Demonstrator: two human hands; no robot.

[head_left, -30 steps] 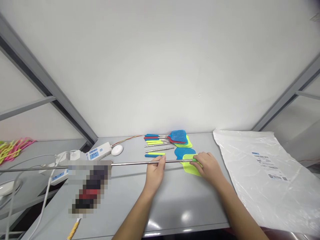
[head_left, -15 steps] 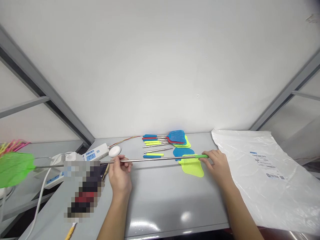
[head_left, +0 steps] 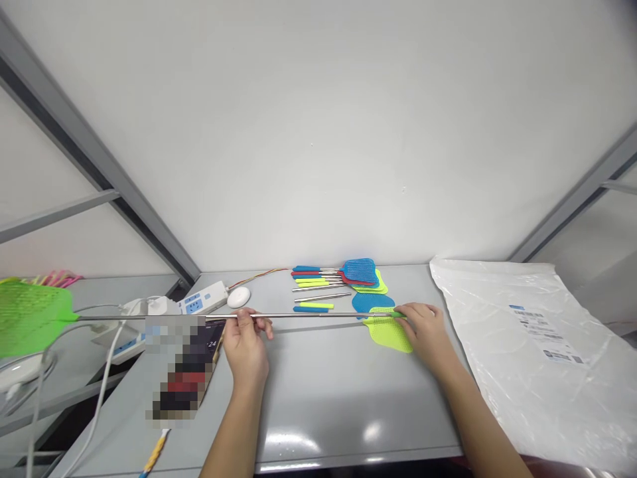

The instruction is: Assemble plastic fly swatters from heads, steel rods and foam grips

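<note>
A long telescopic fly swatter [head_left: 298, 315] stretches level above the table, its green mesh head at the far left. My left hand [head_left: 247, 345] is closed around the thin metal rod near its middle. Over at the other end, my right hand [head_left: 423, 332] grips the green handle, whose tip is hidden under the fingers. Below the handle lie a loose yellow swatter head [head_left: 391, 338] and a blue one [head_left: 362, 303]. Behind the rod are loose blue and yellow handles [head_left: 316, 307], bare metal rods [head_left: 323, 297] and a row of collapsed fly swatters [head_left: 359, 271].
A white plastic mailing bag [head_left: 522, 365] with a label covers the right side. On the left are a power strip [head_left: 204, 299], a round white device [head_left: 239, 297], cables and a partly pixelated phone [head_left: 213, 338]. A wall [head_left: 348, 153] stands behind.
My right hand has slid further over the green handle, leaving less of it showing. My left hand keeps hold of the rod. The whole view has shifted slightly.
</note>
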